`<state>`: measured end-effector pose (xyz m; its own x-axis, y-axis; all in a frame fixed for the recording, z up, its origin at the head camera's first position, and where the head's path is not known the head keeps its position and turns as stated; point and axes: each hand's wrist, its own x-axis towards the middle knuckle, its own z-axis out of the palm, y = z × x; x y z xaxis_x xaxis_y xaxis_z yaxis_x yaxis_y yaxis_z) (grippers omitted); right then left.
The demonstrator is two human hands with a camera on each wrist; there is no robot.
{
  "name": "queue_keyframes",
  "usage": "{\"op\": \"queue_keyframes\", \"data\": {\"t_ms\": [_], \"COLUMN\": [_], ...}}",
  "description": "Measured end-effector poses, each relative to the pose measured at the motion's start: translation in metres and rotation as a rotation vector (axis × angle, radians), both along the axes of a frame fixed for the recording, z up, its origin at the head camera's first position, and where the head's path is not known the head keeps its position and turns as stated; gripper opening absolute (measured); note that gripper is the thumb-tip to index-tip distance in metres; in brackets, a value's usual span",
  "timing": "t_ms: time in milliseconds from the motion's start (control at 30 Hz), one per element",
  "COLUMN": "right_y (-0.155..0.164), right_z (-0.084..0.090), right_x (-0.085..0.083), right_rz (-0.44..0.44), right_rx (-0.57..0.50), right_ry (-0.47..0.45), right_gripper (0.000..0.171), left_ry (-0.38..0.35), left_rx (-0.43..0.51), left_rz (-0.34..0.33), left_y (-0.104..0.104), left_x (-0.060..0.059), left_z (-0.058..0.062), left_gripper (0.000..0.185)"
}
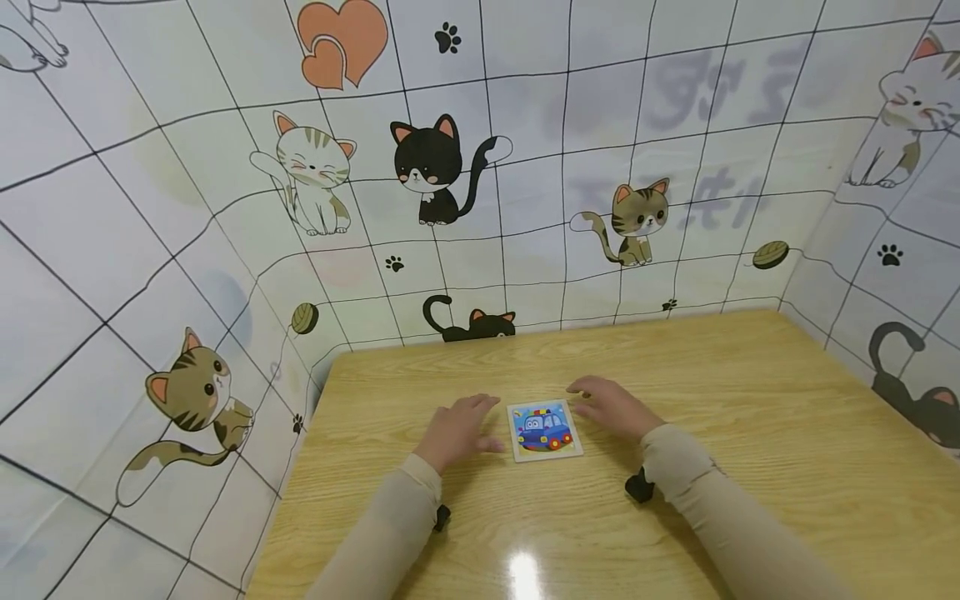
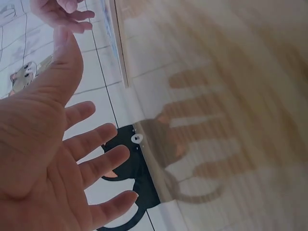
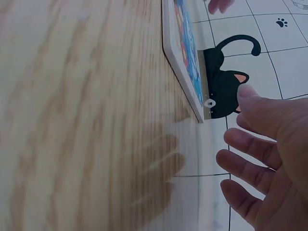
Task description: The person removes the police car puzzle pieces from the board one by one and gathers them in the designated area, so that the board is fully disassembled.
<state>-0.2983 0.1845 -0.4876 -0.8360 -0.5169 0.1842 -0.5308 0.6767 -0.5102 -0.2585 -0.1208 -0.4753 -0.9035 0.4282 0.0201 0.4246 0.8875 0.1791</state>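
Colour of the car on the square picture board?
Mostly blue car; clearest in the head view.

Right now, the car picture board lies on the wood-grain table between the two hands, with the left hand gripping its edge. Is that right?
Not quite: the left hand grips nothing. The head view shows a gap between it and the car picture board, which does lie on the wood-grain table between that hand and the right hand.
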Motion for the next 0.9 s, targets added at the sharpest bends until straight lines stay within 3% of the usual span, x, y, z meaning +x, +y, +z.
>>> {"op": "queue_keyframes", "data": {"t_ms": [467,900], "right_y": [-0.010,-0.013], "right_z": [-0.016,-0.014], "right_x": [-0.005,0.000], "right_rz": [0.026,0.037], "right_rx": [0.033,0.114], "right_ry": [-0.064,-0.005], "right_gripper": [0.036,0.047], "left_ry": [-0.098,-0.118], "left_rx": [-0.081,-0.246], "left_rz": [0.012,0.030], "left_y": [0.018,0.030], "left_x": [-0.002,0.007], "left_z": [-0.009,-0.003], "left_gripper": [0.080,0.088]}}
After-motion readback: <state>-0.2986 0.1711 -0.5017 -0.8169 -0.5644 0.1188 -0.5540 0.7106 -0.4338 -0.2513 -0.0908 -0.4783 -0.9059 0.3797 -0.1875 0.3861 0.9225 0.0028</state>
